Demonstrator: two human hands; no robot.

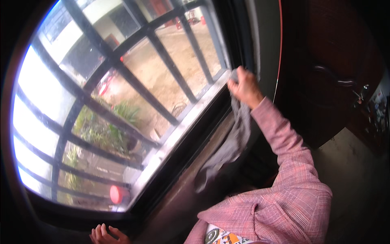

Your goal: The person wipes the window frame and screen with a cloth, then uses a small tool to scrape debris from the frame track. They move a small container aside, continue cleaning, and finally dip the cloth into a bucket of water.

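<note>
My right hand (246, 87) grips a grey cloth (240, 125) at the lower right corner of the window frame (179, 163). The top of the cloth is bunched in my fingers. Its loose length hangs down over the inner sill (213, 138) and the wall below. Low in the view, my left hand (109, 235) is near the dark lower edge of the window, with its fingers a little apart and nothing in them. I cannot tell whether it touches the wall. Beyond the frame are dark metal window bars (128, 79).
A pink round container (117, 194) stands on the outer ledge behind the bars. Potted plants (118, 125) and a sandy yard (179, 58) lie outside. To the right are a dark wooden door (332, 48) and a bare floor (338, 170). Small items (377, 116) crowd the far right.
</note>
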